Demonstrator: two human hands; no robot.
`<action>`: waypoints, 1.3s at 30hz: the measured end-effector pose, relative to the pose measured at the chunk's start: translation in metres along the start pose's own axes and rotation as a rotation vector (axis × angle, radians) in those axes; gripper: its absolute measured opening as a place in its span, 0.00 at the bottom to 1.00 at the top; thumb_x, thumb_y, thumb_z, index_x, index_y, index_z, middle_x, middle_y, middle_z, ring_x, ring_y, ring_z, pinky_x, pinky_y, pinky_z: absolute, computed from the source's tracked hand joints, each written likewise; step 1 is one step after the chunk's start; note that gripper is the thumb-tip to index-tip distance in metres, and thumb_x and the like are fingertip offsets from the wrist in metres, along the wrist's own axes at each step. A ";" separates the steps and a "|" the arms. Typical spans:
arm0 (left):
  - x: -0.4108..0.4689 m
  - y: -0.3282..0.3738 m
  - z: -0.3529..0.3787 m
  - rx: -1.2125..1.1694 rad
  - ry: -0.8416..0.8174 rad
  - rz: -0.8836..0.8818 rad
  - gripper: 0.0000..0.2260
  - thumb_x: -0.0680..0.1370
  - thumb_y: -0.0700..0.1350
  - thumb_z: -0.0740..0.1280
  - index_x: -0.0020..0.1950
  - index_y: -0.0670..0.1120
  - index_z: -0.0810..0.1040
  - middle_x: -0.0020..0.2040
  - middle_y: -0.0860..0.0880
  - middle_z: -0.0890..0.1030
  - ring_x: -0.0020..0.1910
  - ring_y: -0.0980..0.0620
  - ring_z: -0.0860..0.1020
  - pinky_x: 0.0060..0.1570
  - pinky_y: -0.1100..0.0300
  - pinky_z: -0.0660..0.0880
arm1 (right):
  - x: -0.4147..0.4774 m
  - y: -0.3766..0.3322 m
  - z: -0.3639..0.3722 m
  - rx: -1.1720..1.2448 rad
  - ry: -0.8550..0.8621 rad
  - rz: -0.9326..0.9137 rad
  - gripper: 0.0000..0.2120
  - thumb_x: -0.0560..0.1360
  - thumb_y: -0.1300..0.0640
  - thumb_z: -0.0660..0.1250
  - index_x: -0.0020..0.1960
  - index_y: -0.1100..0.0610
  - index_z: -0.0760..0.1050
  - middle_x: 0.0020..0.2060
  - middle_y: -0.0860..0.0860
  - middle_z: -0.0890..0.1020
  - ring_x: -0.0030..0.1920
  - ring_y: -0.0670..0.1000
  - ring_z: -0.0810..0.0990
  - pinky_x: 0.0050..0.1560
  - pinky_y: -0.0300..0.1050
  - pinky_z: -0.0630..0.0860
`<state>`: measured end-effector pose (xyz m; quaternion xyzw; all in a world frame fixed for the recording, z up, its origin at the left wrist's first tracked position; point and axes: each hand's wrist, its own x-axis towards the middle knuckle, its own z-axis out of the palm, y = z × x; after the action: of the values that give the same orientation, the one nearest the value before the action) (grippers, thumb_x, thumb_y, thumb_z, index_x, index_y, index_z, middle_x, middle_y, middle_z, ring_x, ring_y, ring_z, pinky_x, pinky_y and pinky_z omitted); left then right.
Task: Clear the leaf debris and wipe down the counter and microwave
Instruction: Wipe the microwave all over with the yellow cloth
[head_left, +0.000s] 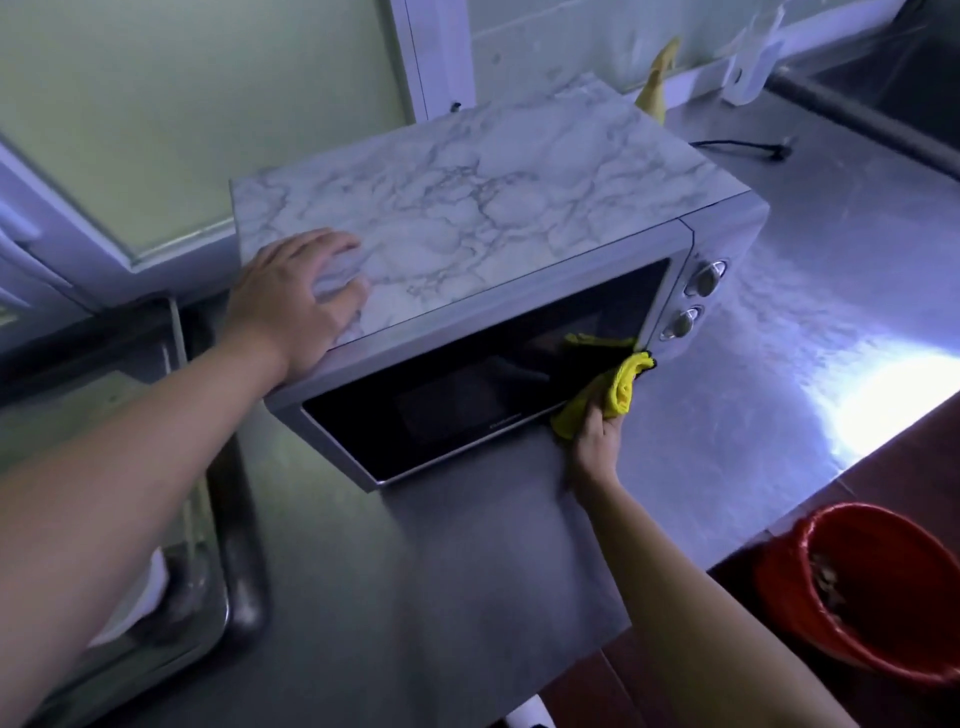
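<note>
while left hand (296, 306) rests flat atop microwave (467, 208), right hand (595, 441) clutches yellow cloth (618, 384), apparently against the door (457, 405).

At four o'clock I see the red bucket (784, 592) cut by the right edge, its contents a brown blur. The microwave (467, 197) hides the base of a yellow thing (657, 83) at one o'clock. My right hand (597, 439) covers part of the cloth (621, 387).
</note>
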<state>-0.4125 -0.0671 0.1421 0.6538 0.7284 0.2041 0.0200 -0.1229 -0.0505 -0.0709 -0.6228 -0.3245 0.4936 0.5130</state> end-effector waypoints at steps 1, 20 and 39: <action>0.001 0.000 0.000 -0.003 0.005 0.004 0.29 0.72 0.65 0.56 0.68 0.53 0.75 0.71 0.50 0.74 0.71 0.47 0.69 0.74 0.52 0.61 | 0.003 0.002 0.000 -0.005 0.003 0.024 0.22 0.85 0.55 0.56 0.78 0.56 0.61 0.68 0.62 0.73 0.63 0.52 0.75 0.65 0.34 0.70; 0.001 0.000 -0.001 -0.025 0.026 -0.009 0.25 0.73 0.63 0.59 0.68 0.55 0.74 0.71 0.52 0.74 0.70 0.45 0.69 0.71 0.55 0.61 | -0.011 -0.015 0.010 -0.555 0.044 0.037 0.13 0.73 0.61 0.61 0.56 0.61 0.76 0.47 0.60 0.81 0.50 0.65 0.78 0.46 0.47 0.68; 0.003 -0.004 0.004 -0.001 0.014 -0.033 0.24 0.75 0.63 0.58 0.69 0.59 0.72 0.72 0.56 0.71 0.71 0.47 0.66 0.72 0.49 0.61 | -0.196 -0.002 0.111 -0.611 -0.552 0.155 0.08 0.78 0.56 0.59 0.51 0.60 0.73 0.48 0.58 0.81 0.51 0.61 0.80 0.53 0.55 0.79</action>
<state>-0.4158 -0.0632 0.1375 0.6402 0.7391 0.2088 0.0188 -0.2877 -0.1933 -0.0119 -0.6134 -0.5335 0.5599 0.1600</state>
